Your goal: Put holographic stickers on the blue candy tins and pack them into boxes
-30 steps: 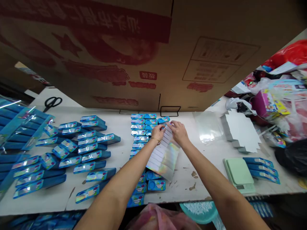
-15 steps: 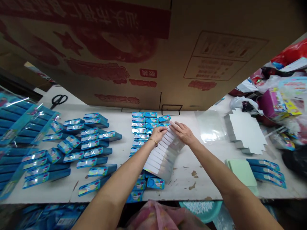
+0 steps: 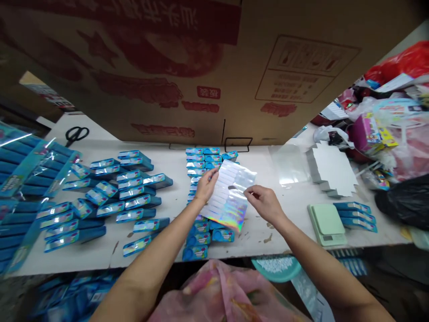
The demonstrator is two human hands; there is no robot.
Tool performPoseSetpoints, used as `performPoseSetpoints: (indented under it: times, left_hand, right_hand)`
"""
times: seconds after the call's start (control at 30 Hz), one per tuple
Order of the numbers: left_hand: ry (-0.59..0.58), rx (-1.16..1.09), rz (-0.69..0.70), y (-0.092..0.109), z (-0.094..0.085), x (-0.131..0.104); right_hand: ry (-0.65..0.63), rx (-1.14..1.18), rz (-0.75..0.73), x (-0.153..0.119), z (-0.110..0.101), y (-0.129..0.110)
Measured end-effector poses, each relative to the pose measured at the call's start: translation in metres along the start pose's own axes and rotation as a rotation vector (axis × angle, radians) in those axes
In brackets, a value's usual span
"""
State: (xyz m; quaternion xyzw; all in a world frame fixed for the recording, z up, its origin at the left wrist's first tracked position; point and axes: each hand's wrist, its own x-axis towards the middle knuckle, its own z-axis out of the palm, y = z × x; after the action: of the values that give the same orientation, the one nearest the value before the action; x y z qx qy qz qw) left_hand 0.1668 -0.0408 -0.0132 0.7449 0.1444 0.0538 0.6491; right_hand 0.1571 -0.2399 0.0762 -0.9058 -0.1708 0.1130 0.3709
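Note:
A shiny sticker sheet (image 3: pixel 231 192), white strips on its left part and rainbow glints along its lower edge, is tilted above the middle of the table. My left hand (image 3: pixel 207 185) grips its left edge between thumb and fingers. At the sheet's right edge my right hand (image 3: pixel 263 201) is closed in a pinch; whatever lies between its fingertips is too small to make out. Under and around the sheet stand rows of small blue boxes (image 3: pixel 212 158), partly hidden by it. Several more blue boxes (image 3: pixel 136 192) stand loosely grouped to the left.
A large cardboard carton (image 3: pixel 241 98) walls off the back. On the right are clear plastic film (image 3: pixel 288 165), a white card stack (image 3: pixel 335 170) and a green scale (image 3: pixel 326 223). Scissors (image 3: pixel 76 134) lie back left. A teal basin (image 3: pixel 278 268) sits below the front edge.
My right hand has moved down and right, away from the sheet's top corner. My left hand has shifted left to the sheet's edge, and the sheet now faces up more. The view has shifted slightly.

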Motion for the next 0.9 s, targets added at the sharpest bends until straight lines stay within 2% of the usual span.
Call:
performPoseSetpoints:
  times: [0.07, 0.13, 0.2, 0.27, 0.43, 0.6, 0.7, 0.8, 0.9]
  left_hand:
    - [-0.186, -0.182, -0.111, 0.002, -0.017, -0.038]
    - [-0.259, -0.306, -0.200, -0.001, -0.032, -0.072]
    - [-0.216, -0.381, -0.264, -0.005, -0.046, -0.098]
    - [-0.145, -0.440, -0.320, -0.009, -0.057, -0.115]
    - [-0.105, -0.508, -0.443, -0.018, -0.083, -0.137]
    - [0.087, -0.427, -0.509, -0.040, -0.103, -0.153]
    - [0.137, -0.377, -0.472, -0.056, -0.107, -0.155]
    - [0.162, -0.322, -0.392, -0.070, -0.106, -0.152]
    - [0.186, -0.257, -0.351, -0.083, -0.104, -0.149]
  right_hand:
    - [-0.055, 0.243, 0.166, -0.007, 0.019, -0.006]
    - [-0.110, 0.473, 0.292, -0.014, 0.039, -0.014]
    - [-0.166, 0.648, 0.379, -0.023, 0.058, -0.026]
    - [-0.221, 0.764, 0.434, -0.035, 0.074, -0.038]
    - [-0.287, 0.893, 0.514, -0.059, 0.113, -0.053]
    - [-0.197, 0.854, 0.606, -0.069, 0.160, -0.050]
    - [-0.084, 0.697, 0.562, -0.068, 0.183, -0.043]
    - [-0.026, 0.435, 0.481, -0.065, 0.195, -0.038]
    - [-0.021, 0.227, 0.387, -0.064, 0.197, -0.034]
